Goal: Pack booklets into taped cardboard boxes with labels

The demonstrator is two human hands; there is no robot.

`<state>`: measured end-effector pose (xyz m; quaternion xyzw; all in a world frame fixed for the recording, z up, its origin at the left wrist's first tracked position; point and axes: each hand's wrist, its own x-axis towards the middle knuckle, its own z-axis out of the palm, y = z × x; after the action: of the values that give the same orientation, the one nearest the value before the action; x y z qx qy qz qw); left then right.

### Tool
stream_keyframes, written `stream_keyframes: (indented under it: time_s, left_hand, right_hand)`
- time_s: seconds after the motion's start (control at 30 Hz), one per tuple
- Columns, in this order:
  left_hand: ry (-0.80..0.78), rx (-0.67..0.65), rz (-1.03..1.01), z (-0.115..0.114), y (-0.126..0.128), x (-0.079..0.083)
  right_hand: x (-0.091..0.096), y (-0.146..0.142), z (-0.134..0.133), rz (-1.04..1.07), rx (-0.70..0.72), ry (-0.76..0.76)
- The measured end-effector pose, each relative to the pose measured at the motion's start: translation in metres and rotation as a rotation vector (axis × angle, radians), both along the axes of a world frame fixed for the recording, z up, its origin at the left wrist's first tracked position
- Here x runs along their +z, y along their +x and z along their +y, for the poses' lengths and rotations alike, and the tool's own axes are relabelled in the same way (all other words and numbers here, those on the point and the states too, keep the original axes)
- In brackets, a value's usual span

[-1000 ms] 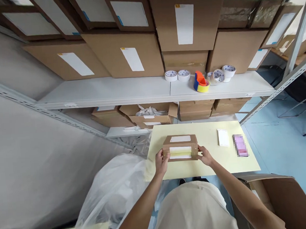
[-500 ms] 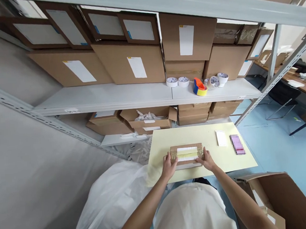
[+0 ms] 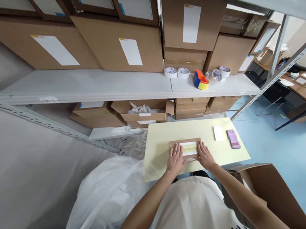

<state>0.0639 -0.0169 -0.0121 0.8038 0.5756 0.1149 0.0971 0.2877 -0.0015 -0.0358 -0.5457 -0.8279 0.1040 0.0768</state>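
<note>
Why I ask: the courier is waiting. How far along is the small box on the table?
Looks done: the small box lies shut on the table, a tape strip along its top. In hand: the left hand and right hand press flat on its ends. Possibly left: moving it off; an open carton stands at the right.

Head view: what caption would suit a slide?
Left hand and right hand flat on a taped box on a table, below a shelf of cartons and tape rolls.
</note>
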Motion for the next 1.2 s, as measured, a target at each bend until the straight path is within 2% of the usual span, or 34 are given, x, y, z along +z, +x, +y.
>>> stream_keyframes:
  time_s: [0.17,0.33,0.5,0.6,0.7,0.8,0.9,0.97,1.07,1.13,1.2]
  left_hand:
    - [-0.008,0.004,-0.041,0.002,0.001,-0.001]
    - [0.005,0.027,-0.112,0.001,-0.003,-0.001]
    - [-0.053,0.041,-0.057,0.002,-0.003,0.003]
    - [-0.107,0.12,-0.029,0.001,0.005,0.005]
    - [-0.153,0.216,-0.066,0.0,0.02,0.008]
    - [-0.191,0.196,-0.128,0.008,0.042,0.017]
    - [-0.238,0.091,-0.148,0.032,0.075,0.033]
    - [-0.286,0.019,-0.147,0.058,0.104,0.041]
    - [-0.403,-0.084,-0.156,0.1,0.155,0.042]
    - [-0.53,-0.099,-0.176,0.125,0.188,0.034]
    - [-0.661,-0.054,-0.205,0.143,0.214,0.018]
  right_hand:
    - [0.008,0.002,0.01,-0.055,0.018,-0.038]
    - [0.012,0.005,0.012,0.015,0.07,-0.082]
    - [0.02,0.002,0.009,0.08,0.065,-0.194]
    - [0.028,0.008,0.016,0.217,0.125,-0.313]
    - [0.03,0.03,0.028,0.453,0.173,-0.349]
    - [0.02,0.065,0.043,0.564,0.015,-0.291]
    - [0.001,0.108,0.061,0.437,-0.224,-0.229]
    - [-0.011,0.136,0.075,0.295,-0.305,-0.23]
    - [-0.024,0.167,0.101,0.131,-0.285,-0.286]
    - [-0.03,0.179,0.117,0.064,-0.233,-0.32]
    - [-0.037,0.184,0.128,0.023,-0.188,-0.348]
